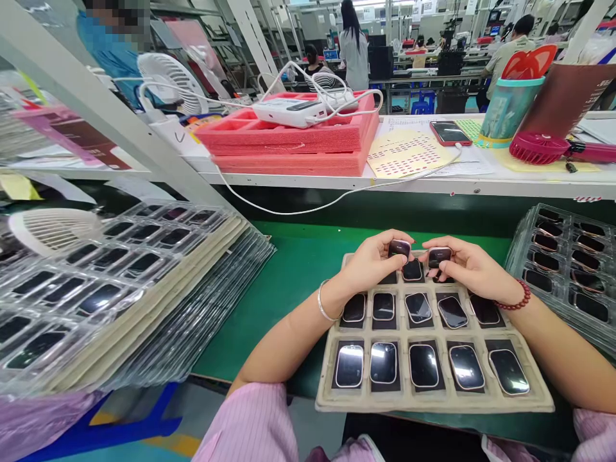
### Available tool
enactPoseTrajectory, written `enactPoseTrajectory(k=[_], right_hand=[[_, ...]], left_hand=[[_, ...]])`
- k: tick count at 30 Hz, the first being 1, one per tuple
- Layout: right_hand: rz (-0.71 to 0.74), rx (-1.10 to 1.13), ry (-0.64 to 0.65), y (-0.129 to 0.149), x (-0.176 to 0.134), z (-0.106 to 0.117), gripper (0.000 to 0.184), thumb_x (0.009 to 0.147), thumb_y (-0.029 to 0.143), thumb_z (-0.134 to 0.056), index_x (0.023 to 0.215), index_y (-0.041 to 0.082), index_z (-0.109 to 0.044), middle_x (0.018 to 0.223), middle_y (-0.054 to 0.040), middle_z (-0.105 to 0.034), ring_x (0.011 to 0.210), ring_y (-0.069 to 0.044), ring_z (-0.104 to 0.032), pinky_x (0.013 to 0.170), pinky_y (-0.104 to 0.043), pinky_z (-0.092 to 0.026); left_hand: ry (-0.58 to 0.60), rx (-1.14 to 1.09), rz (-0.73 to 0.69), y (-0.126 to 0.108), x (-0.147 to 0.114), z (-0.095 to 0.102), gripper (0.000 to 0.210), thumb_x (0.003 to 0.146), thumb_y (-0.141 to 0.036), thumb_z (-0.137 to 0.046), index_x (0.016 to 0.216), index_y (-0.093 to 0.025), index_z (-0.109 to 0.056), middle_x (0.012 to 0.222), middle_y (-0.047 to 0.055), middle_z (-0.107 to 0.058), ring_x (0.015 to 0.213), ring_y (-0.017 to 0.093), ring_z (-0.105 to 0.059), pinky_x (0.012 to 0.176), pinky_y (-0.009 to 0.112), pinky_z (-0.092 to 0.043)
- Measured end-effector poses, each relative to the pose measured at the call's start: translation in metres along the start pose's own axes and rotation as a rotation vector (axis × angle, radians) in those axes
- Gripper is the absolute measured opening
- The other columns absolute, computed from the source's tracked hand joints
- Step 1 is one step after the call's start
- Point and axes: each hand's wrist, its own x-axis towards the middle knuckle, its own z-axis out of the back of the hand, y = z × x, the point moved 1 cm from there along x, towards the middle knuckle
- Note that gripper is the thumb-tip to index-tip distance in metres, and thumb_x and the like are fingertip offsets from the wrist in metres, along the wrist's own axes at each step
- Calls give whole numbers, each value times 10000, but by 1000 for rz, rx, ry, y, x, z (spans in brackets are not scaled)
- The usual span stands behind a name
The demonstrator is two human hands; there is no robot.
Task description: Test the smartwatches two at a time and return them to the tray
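My left hand (pixel 373 260) pinches a small dark smartwatch case (pixel 399 248) between thumb and fingers, over the far row of a beige moulded tray (pixel 541 391). Close beside it, my right hand (pixel 464 263) grips a second smartwatch case (pixel 439 257), tipped up in the fingers. The two held pieces are apart. Below them, the tray carries rows of similar cases with glossy black faces and gold rims, such as a front-row smartwatch case (pixel 424 366). Some of these sit askew over dark squares in their pockets. My hands hide part of the far row.
Stacked clear trays (pixel 221 301) filled with dark pieces rise at left, with another tray stack (pixel 568 282) at right. A white cable (pixel 298 212) droops from the shelf, which bears pink foam (pixel 289 154), a phone (pixel 450 133) and a cup (pixel 510 112).
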Motion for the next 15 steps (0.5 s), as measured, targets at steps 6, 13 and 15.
enactPoseTrajectory(k=[6, 13, 15], right_hand=[[2, 1, 1, 1, -1, 0, 351, 848, 225, -624, 1195, 199, -584, 1123, -93, -704, 819, -173, -721, 678, -289, -616], [-7, -4, -21, -2, -1, 0, 383, 840, 245, -647, 1216, 206, -589, 1145, -109, -700, 834, -198, -732, 716, -330, -627], [-4, 8, -16, -3, -1, 0, 426, 816, 227, -669, 1232, 213, -578, 1197, -114, -684, 887, -206, -733, 794, -357, -625]], left_hand=[[17, -8, -43, 1, -1, 1, 381, 746, -163, -667, 1114, -142, -571, 908, 53, -670, 820, 142, -627, 761, 268, -503], [12, -14, -24, 3, 0, 0, 379, 755, -172, -653, 1125, -133, -579, 922, 66, -662, 830, 160, -635, 745, 277, -509], [25, -16, -48, 4, 0, 0, 406, 747, -157, -662, 1143, -136, -570, 942, 67, -665, 858, 162, -640, 779, 280, -506]])
